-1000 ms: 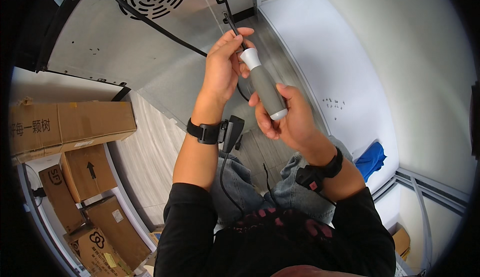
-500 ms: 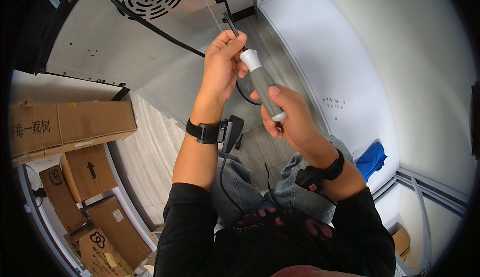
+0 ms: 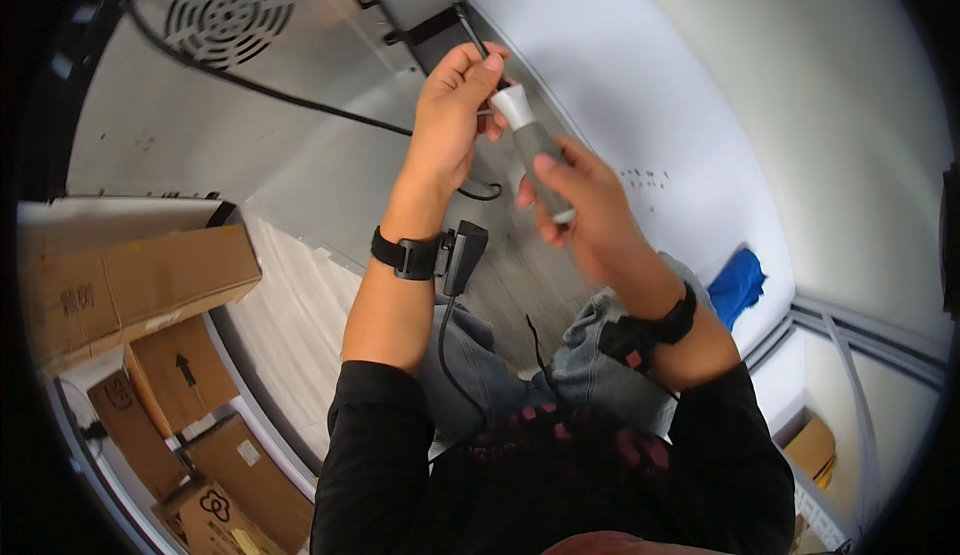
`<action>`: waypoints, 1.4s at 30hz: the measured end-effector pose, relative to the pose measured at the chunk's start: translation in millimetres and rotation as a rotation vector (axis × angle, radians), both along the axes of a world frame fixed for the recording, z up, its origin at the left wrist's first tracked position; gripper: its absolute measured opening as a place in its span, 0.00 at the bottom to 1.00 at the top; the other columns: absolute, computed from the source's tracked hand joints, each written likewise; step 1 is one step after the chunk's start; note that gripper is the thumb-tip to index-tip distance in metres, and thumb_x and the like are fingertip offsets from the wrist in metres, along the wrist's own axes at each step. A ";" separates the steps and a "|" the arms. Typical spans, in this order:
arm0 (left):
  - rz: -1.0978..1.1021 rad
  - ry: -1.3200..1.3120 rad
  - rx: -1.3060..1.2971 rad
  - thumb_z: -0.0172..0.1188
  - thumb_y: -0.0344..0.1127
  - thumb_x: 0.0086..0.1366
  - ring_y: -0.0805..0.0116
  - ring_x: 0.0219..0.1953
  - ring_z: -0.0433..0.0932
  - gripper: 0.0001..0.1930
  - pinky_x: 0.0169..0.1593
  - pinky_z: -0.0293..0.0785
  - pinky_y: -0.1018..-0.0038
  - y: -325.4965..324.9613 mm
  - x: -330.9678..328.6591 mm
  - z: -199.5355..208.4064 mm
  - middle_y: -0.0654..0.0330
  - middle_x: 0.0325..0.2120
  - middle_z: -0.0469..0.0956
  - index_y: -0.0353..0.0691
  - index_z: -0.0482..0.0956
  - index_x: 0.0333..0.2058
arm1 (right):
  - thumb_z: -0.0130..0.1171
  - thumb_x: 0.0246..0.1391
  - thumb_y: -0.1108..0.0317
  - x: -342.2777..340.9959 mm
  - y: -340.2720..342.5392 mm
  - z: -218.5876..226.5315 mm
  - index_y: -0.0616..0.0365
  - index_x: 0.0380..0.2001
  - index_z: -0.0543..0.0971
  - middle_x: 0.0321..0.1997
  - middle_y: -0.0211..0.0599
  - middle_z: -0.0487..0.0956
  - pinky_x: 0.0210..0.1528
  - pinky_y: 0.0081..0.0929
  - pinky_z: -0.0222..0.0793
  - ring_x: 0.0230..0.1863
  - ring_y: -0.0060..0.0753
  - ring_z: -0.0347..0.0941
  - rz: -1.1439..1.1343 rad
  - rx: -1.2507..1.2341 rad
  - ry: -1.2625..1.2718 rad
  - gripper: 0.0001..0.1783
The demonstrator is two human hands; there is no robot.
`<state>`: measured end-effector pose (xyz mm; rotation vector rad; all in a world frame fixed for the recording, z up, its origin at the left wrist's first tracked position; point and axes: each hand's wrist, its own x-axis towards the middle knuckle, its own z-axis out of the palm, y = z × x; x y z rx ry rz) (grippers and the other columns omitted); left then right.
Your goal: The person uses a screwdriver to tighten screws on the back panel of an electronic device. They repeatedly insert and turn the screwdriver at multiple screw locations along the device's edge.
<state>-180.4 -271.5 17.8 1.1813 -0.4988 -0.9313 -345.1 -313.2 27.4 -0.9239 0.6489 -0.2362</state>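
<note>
- The screwdriver (image 3: 543, 155) is in both hands, off any surface, its grey handle slanting down toward the right hand.
- The left hand (image 3: 450, 115) has thumb and fingertips pinched together on the dark shaft, just ahead of the white collar.
- The right hand (image 3: 590, 200) has its fingers curled around the handle near its butt end, thumb laid over it; motion blurs this grip slightly.
- The tip lies beyond the right edge of the metal panel (image 3: 200, 140); whether it touches anything cannot be told.
- A black cable (image 3: 290, 100) crosses that panel.
- On the white surface (image 3: 600, 55), dark bits (image 3: 646, 185) lie near the left edge, and a blue cloth (image 3: 737, 283) near the lower end.
</note>
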 end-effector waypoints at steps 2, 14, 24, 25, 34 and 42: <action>-0.035 -0.005 0.025 0.49 0.39 0.68 0.80 0.20 0.69 0.10 0.22 0.62 0.83 -12.5 -10.5 -2.8 0.66 0.27 0.74 0.40 0.73 0.42 | 0.56 0.54 0.55 -13.2 -26.4 6.7 0.59 0.40 0.71 0.24 0.31 0.74 0.15 0.17 0.54 0.15 0.18 0.63 -0.027 -0.101 0.038 0.19; -0.501 -0.652 0.467 0.59 0.29 0.57 0.70 0.28 0.75 0.10 0.32 0.72 0.74 -105.7 -108.5 -168.4 0.60 0.29 0.77 0.37 0.76 0.38 | 0.59 0.52 0.58 -129.1 -171.7 -34.6 0.57 0.39 0.74 0.21 0.27 0.74 0.18 0.14 0.55 0.17 0.16 0.64 -0.319 -0.545 0.143 0.16; -0.396 -0.878 0.573 0.63 0.27 0.53 0.65 0.27 0.76 0.10 0.32 0.73 0.71 -118.1 -140.7 -269.4 0.56 0.26 0.77 0.36 0.77 0.35 | 0.60 0.52 0.64 -178.8 -155.2 -185.5 0.60 0.44 0.72 0.24 0.28 0.72 0.19 0.16 0.59 0.18 0.16 0.65 -0.294 -0.217 0.264 0.18; -0.358 -0.894 0.558 0.63 0.26 0.53 0.65 0.27 0.76 0.09 0.32 0.73 0.71 -117.9 -142.1 -275.0 0.56 0.26 0.77 0.36 0.77 0.35 | 0.60 0.52 0.64 -180.9 -153.7 -189.5 0.60 0.44 0.72 0.24 0.28 0.72 0.19 0.16 0.59 0.18 0.16 0.65 -0.296 -0.217 0.269 0.18; -0.200 -0.451 0.497 0.61 0.28 0.57 0.72 0.26 0.75 0.06 0.30 0.73 0.75 -122.1 -145.4 -274.0 0.59 0.27 0.78 0.35 0.77 0.33 | 0.61 0.51 0.65 -184.6 -157.2 -197.5 0.58 0.44 0.73 0.26 0.27 0.73 0.21 0.16 0.61 0.20 0.16 0.65 -0.253 -0.271 0.283 0.18; 0.125 0.714 0.202 0.52 0.32 0.66 0.65 0.37 0.79 0.07 0.42 0.79 0.74 -79.4 -85.5 -213.0 0.56 0.36 0.78 0.35 0.72 0.38 | 0.63 0.46 0.68 -163.0 -162.6 -193.5 0.59 0.42 0.75 0.30 0.27 0.75 0.33 0.19 0.63 0.31 0.19 0.67 0.067 -0.553 0.248 0.18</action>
